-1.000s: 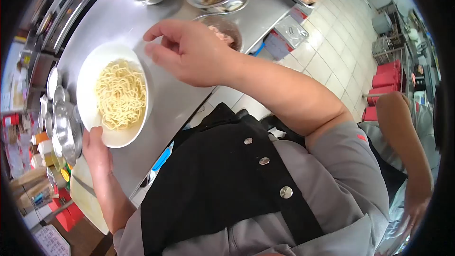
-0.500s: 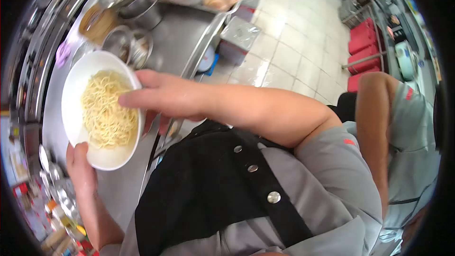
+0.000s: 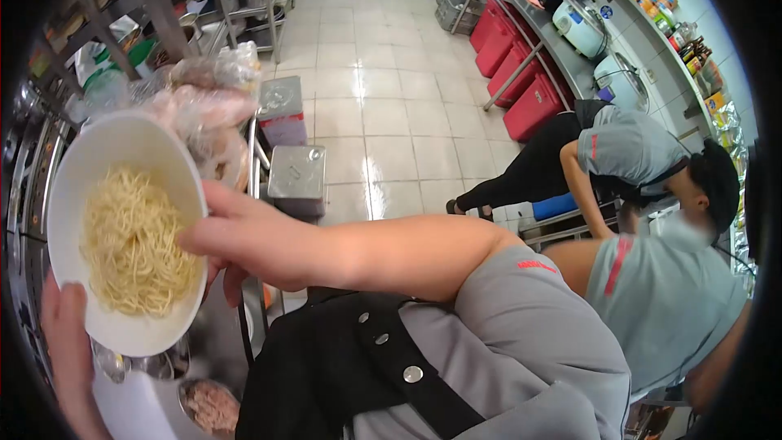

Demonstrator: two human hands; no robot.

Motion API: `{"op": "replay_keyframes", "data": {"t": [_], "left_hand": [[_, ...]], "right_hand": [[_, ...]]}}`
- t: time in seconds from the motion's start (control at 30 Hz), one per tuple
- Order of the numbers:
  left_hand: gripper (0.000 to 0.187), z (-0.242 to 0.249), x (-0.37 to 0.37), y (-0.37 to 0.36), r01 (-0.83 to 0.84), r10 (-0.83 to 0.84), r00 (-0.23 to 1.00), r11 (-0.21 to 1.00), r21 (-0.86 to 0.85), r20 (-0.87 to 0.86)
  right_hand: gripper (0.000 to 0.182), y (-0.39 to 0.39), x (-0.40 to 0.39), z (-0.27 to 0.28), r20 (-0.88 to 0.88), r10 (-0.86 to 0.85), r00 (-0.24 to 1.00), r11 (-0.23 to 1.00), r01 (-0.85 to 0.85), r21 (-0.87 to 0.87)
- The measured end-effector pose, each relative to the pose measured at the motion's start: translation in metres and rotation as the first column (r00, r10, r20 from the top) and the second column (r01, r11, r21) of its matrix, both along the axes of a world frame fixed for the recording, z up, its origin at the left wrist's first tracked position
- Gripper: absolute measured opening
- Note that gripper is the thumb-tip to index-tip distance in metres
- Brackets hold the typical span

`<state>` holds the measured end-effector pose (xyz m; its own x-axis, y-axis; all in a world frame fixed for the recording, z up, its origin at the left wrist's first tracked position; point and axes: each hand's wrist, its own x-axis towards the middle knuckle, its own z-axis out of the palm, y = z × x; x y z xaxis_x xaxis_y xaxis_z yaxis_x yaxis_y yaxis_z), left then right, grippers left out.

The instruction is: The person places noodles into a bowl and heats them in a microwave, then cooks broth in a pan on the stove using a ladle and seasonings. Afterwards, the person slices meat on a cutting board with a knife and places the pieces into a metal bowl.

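A large white bowl is held up between my two hands at the left of the view, tilted so that its inside faces me. A loose heap of pale yellow noodles lies in it. My right hand grips the right rim, its thumb over the inner edge and the other fingers partly hidden behind the wall. At the lower left rim, my left hand is closed on the bowl, with its fingers mostly hidden. Below the bowl, a metal container of shredded pinkish food stands on the counter.
Plastic-wrapped food bags lie past the bowl. Square metal tins stand on the tiled floor beside the counter. Two co-workers in grey shirts are at the right, one bent over and one close beside me. Red bins line the far counter.
My view has swung toward the aisle and the co-workers. The bowl, still in both hands, now appears lower and further left, over a different stretch of the counter.
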<state>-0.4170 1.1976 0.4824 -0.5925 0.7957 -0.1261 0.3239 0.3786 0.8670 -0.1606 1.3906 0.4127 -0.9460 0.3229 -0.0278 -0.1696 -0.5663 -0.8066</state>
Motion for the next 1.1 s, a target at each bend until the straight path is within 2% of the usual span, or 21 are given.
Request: {"op": "replay_keyframes", "data": {"t": [0.1,0.2,0.23,0.33,0.37,0.4,0.5,0.6,0.63,0.67,0.7,0.77,0.87,0.97,1.07,1.1], "left_hand": [[0.044,0.016,0.007,0.101,0.103,-0.103,0.995,0.994,0.023,-0.006],[0.043,0.023,0.015,0.199,0.260,-0.258,0.965,0.965,0.042,-0.036],[0.042,0.024,0.026,0.233,0.322,-0.320,0.947,0.943,0.087,-0.034],[0.042,0.032,0.061,0.331,0.454,-0.452,0.891,0.889,0.067,-0.038],[0.041,0.036,0.066,0.365,0.572,-0.571,0.820,0.820,0.019,-0.035],[0.041,0.037,0.077,0.396,0.595,-0.594,0.803,0.804,0.013,-0.051],[0.041,0.030,0.121,0.486,0.654,-0.652,0.756,0.756,0.017,-0.056],[0.042,0.006,0.147,0.573,0.692,-0.685,0.717,0.721,0.015,-0.128],[0.042,-0.010,0.157,0.598,0.699,-0.696,0.715,0.712,0.063,-0.068],[0.042,-0.018,0.171,0.620,0.685,-0.679,0.727,0.727,0.041,-0.103],[0.042,-0.036,0.176,0.642,0.690,-0.690,0.724,0.723,0.047,-0.002],[0.042,-0.055,0.207,0.677,0.624,-0.622,0.778,0.782,0.007,0.093],[0.042,-0.099,0.232,0.742,0.587,-0.593,0.793,0.805,0.086,0.136],[0.042,-0.129,0.258,0.819,0.591,-0.609,0.757,0.793,0.150,0.235],[0.041,-0.137,0.299,0.907,0.645,-0.659,0.702,0.749,0.151,0.269],[0.044,-0.132,0.310,0.939,0.702,-0.693,0.672,0.708,0.073,0.261]], "right_hand": [[0.053,0.058,0.012,0.004,-0.033,-0.112,0.993,0.993,0.111,-0.031],[0.051,0.115,0.028,0.006,-0.075,-0.299,0.951,0.953,0.294,-0.070],[0.051,0.139,0.034,-0.002,-0.064,-0.314,0.947,0.949,0.311,-0.057],[0.057,0.201,0.064,-0.003,-0.056,-0.364,0.930,0.925,0.354,-0.137],[0.058,0.221,0.075,-0.005,-0.042,-0.396,0.917,0.914,0.389,-0.120],[0.058,0.243,0.087,-0.006,-0.047,-0.426,0.903,0.900,0.418,-0.124],[0.059,0.311,0.129,-0.011,-0.058,-0.508,0.860,0.859,0.500,-0.106],[0.043,0.383,0.169,-0.030,-0.019,-0.567,0.824,0.821,0.563,-0.094],[0.046,0.404,0.182,-0.034,0.014,-0.576,0.817,0.815,0.576,-0.069],[0.049,0.427,0.195,-0.037,0.037,-0.569,0.822,0.819,0.570,-0.067],[0.053,0.449,0.209,-0.040,0.069,-0.559,0.827,0.824,0.562,-0.065],[0.059,0.488,0.232,-0.045,0.143,-0.563,0.814,0.813,0.577,-0.082],[0.061,0.555,0.262,-0.062,0.205,-0.548,0.811,0.816,0.572,-0.084],[0.062,0.620,0.288,-0.077,0.243,-0.581,0.777,0.781,0.616,-0.102],[0.060,0.691,0.316,-0.097,0.243,-0.634,0.734,0.735,0.670,-0.105],[0.060,0.716,0.328,-0.101,0.239,-0.651,0.720,0.719,0.686,-0.112]]}}
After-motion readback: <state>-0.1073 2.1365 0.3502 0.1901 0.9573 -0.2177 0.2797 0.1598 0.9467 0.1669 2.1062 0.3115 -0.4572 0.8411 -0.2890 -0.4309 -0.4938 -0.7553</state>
